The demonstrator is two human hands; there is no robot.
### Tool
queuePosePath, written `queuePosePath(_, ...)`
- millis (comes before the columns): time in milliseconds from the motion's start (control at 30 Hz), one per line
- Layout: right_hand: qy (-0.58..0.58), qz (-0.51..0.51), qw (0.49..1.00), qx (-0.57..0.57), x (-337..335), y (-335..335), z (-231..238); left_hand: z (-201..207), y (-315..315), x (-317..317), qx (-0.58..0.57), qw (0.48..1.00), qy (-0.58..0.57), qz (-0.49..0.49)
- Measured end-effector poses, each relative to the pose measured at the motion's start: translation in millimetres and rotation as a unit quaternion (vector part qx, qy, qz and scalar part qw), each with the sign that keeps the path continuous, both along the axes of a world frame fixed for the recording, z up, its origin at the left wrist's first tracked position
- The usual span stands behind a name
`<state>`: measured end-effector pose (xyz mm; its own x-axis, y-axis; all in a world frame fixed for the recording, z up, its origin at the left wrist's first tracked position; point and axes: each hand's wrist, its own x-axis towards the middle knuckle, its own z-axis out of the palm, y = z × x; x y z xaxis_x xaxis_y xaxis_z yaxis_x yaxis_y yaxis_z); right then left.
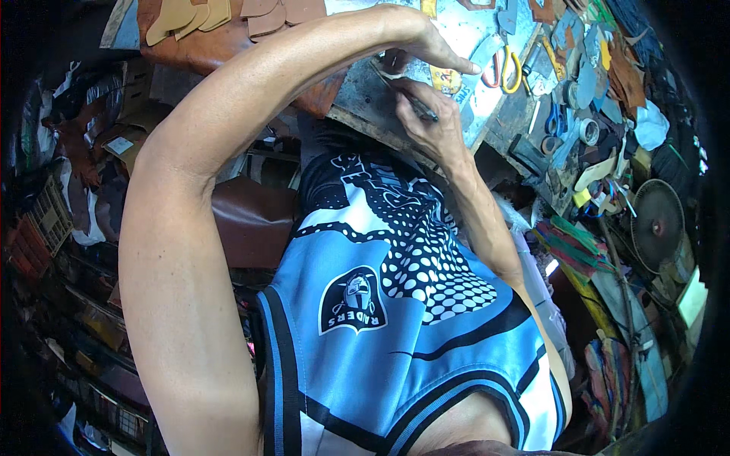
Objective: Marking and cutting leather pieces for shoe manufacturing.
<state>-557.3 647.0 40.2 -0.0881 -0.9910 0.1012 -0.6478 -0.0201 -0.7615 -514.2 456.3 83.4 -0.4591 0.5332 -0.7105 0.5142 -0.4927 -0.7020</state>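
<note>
My left hand (435, 47) reaches over the worktop (363, 97), wrist bent, with a finger stretched out to the right. Its other fingers are partly hidden and shaded. Just nearer to me, my right hand (435, 121) is closed round a dark pen-like tool (423, 108). The tool's far end points left, toward the shaded spot under my left hand; what it touches there is too small to tell. Beside the left fingertip lie scissors (512, 72) with one yellow and one red loop. A yellow and orange print (445, 79) shows on the surface between my hands.
Tan leather pieces (205, 15) lie stacked at the far left on a brown leather sheet (179, 44). To the right are leather scraps (625, 76), blue-handled scissors (557, 120) and a tape roll (588, 132). A round fan (658, 226) stands at the far right.
</note>
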Motion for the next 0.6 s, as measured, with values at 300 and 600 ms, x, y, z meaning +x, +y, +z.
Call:
queuePosePath(300, 0.028, 0.004, 1.0, 0.008, 5.0, -8.9, 1.3, -2.1, 1.0, -0.8, -0.038, 0.999, 0.026, -0.024)
queuePosePath(600, 0.002, -0.027, 0.999, 0.042, -3.3, 5.5, 23.4, -19.5, 2.1, -1.5, 0.391, 0.78, -0.197, 0.447)
